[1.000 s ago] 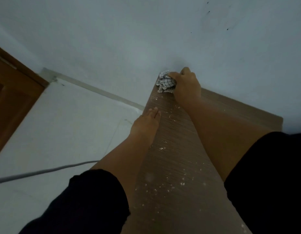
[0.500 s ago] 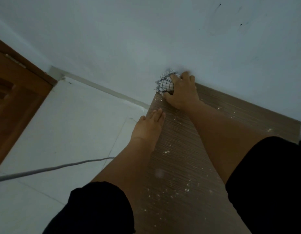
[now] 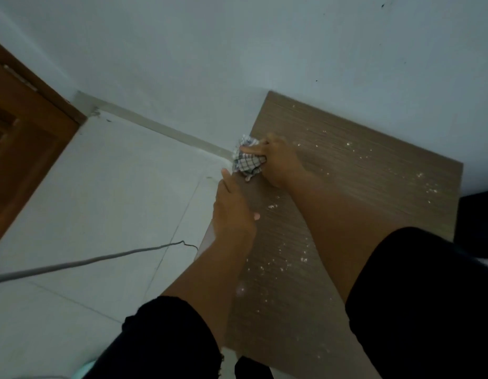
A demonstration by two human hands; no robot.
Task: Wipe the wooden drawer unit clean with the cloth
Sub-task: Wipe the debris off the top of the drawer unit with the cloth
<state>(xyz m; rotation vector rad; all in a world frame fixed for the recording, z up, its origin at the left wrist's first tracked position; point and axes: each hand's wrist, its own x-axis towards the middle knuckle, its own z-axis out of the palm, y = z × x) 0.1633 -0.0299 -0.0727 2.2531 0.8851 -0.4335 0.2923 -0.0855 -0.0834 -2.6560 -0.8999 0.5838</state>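
The wooden drawer unit's brown, grained top runs from the lower middle up to the pale wall, dotted with white crumbs and dust. My right hand is closed around a bunched black-and-white checked cloth and presses it on the top at its left edge. My left hand lies flat along that same left edge, just below the cloth, fingers together and pointing up, holding nothing. Both forearms come out of dark sleeves.
A white tiled floor lies to the left of the unit, with a grey cable across it. A brown wooden door stands at far left. A dark object is at the right edge beside the unit.
My right hand has dragged the cloth from the far left corner by the wall back toward me along the left edge. The far part of the top shows bare. My left hand stays on the edge.
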